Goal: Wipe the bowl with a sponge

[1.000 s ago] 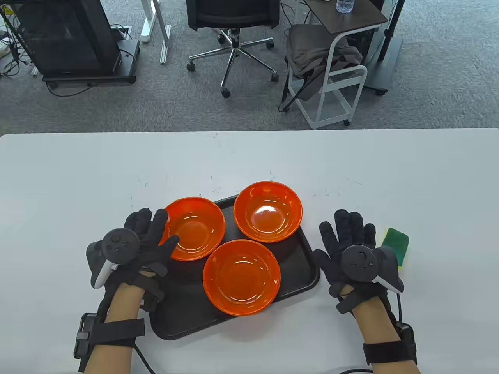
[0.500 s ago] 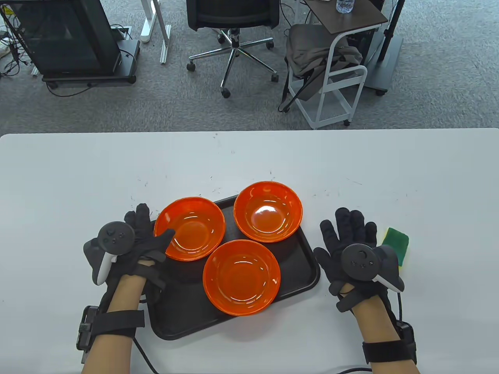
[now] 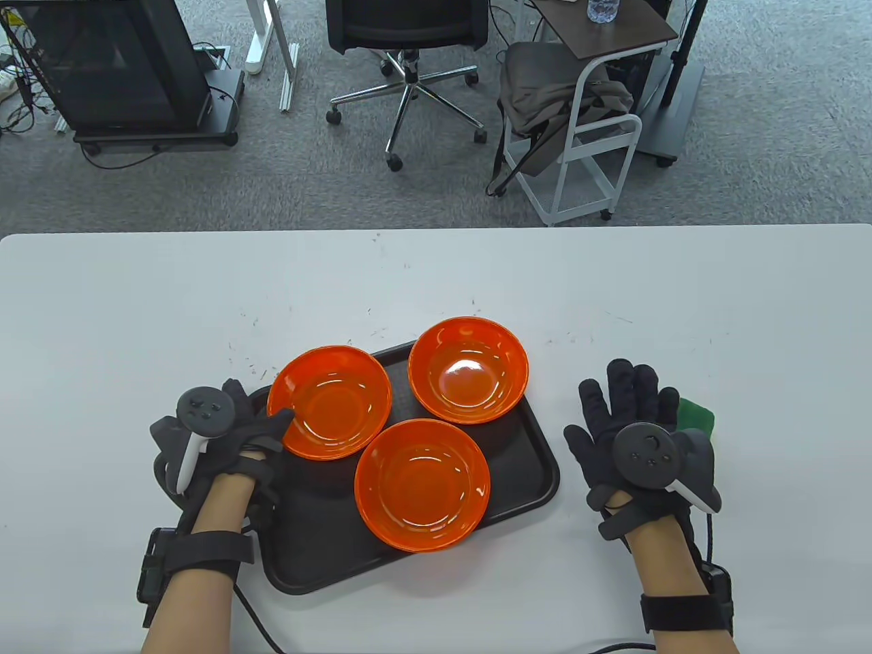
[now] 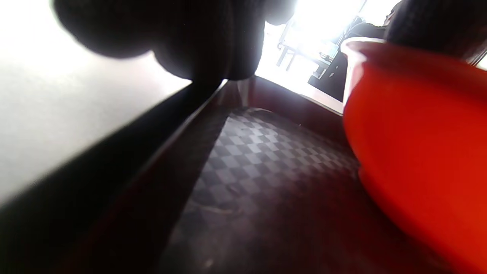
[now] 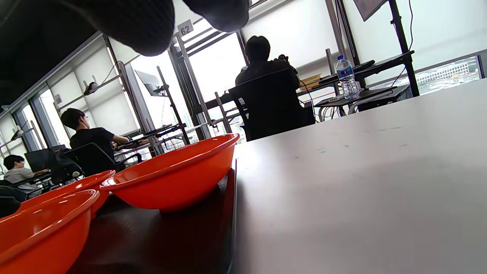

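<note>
Down low at frame left, left hand (image 3: 235,426) pinching rim of leftmost orange bowl (image 3: 330,402) on black tray (image 3: 524,470); lower right, right hand (image 3: 630,422) fingers spread flat, partly covering green sponge (image 3: 696,413).

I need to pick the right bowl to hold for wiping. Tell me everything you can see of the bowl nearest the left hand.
The left bowl is orange, round and shallow, glossy like plastic, and looks empty, with light glinting off its floor. It sits upright at the near-left of the black tray, its rim overhanging the tray's left edge. The left hand pinches its left rim, thumb over the rim and inside, the other fingers hidden outside. It lies close beside two like bowls; whether they touch is unclear.
</note>
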`<state>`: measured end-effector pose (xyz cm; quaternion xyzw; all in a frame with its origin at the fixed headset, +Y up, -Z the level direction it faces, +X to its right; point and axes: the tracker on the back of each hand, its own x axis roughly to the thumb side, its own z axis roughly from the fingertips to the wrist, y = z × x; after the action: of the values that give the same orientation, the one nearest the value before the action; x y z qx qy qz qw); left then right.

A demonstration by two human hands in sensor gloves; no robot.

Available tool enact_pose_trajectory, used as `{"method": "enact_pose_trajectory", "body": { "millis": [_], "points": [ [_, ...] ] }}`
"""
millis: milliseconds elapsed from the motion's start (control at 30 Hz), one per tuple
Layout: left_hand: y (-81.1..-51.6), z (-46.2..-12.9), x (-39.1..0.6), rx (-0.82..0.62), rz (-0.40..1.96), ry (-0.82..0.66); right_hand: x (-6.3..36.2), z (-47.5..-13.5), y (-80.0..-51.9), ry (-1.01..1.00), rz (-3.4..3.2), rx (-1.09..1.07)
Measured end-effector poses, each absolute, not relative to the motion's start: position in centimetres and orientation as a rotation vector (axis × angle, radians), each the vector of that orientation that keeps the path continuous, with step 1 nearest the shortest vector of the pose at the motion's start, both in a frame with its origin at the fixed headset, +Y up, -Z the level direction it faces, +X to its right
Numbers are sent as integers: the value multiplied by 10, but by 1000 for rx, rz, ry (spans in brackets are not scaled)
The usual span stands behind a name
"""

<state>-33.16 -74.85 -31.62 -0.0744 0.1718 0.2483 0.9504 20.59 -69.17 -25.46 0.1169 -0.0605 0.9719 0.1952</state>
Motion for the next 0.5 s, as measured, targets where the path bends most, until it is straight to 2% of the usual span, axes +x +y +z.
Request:
{"method": "enact_pose_trajectory", "body": {
  "millis": [267, 400, 500],
  "points": [
    [-762, -320, -324, -231, 601, 332, 207, -255, -691, -165, 2730, 316],
    [-775, -321, -322, -340, 809, 328, 207, -255, -691, -164, 2732, 314],
    [-776, -321, -322, -343, 822, 332, 206, -255, -691, -162, 2734, 314]
  ]
}}
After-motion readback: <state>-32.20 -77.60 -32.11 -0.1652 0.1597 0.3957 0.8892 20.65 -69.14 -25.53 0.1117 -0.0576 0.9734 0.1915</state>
